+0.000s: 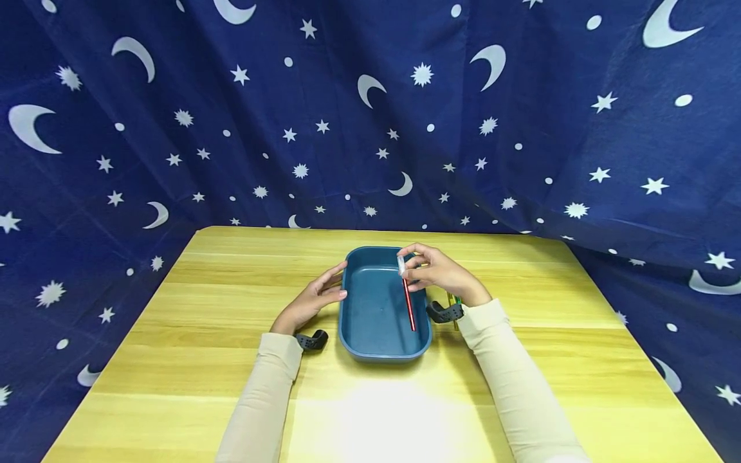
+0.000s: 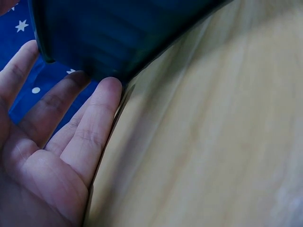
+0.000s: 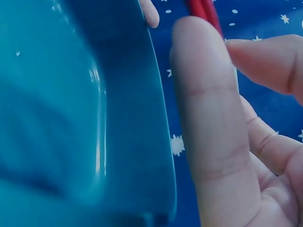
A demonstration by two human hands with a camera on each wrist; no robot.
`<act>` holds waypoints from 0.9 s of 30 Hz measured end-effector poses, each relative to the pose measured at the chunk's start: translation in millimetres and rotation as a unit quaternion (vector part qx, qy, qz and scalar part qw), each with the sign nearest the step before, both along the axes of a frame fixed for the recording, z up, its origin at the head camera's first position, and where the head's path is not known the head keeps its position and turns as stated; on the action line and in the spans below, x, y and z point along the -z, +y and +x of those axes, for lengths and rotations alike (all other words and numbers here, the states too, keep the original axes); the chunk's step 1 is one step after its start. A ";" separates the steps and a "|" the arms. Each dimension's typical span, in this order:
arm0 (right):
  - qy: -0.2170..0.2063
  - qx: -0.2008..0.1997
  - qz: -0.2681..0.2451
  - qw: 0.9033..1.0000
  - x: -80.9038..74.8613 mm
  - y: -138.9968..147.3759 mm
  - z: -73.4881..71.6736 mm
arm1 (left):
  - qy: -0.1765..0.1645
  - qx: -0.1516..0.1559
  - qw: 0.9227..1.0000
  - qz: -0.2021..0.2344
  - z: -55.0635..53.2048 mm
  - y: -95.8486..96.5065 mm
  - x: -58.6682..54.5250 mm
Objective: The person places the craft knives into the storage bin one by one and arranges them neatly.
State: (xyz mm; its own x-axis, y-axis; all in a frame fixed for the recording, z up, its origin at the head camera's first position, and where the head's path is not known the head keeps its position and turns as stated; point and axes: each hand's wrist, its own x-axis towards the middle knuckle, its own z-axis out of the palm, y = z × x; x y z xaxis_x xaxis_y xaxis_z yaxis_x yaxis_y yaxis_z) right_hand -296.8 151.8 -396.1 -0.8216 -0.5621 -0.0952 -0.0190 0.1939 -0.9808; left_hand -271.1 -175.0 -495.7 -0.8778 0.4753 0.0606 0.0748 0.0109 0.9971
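Just right of the frame's centre, the right hand (image 1: 440,270) pinches a red pen-like stick (image 1: 409,305) near its pale upper end, apparently to leave the rest free over the blue tray (image 1: 370,315); its long axis slants steeply, red tip toward lower right. The left hand (image 1: 311,299), fingers spread, touches the tray's left side, probably steadying it
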 end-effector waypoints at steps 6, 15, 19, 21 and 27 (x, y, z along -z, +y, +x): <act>-0.012 -0.018 0.004 1.000 2.6 -13.7 -5.2 | -0.002 0.002 1.000 0.001 -0.3 -0.3 -0.8; -0.025 -0.033 0.007 0.999 8.4 -30.7 -12.4 | -0.003 0.003 1.000 -0.001 -1.1 -2.0 -2.2; -0.036 -0.037 0.007 0.999 8.3 -39.4 -14.5 | -0.002 0.002 1.000 0.001 0.1 -1.9 -3.0; -0.039 -0.039 0.009 0.998 8.7 -43.4 -15.7 | -0.002 0.001 1.000 -0.001 -0.1 -1.7 -2.7; -0.051 -0.046 0.009 0.998 13.7 -53.3 -21.5 | -0.003 0.000 1.000 -0.004 -2.0 0.5 -0.5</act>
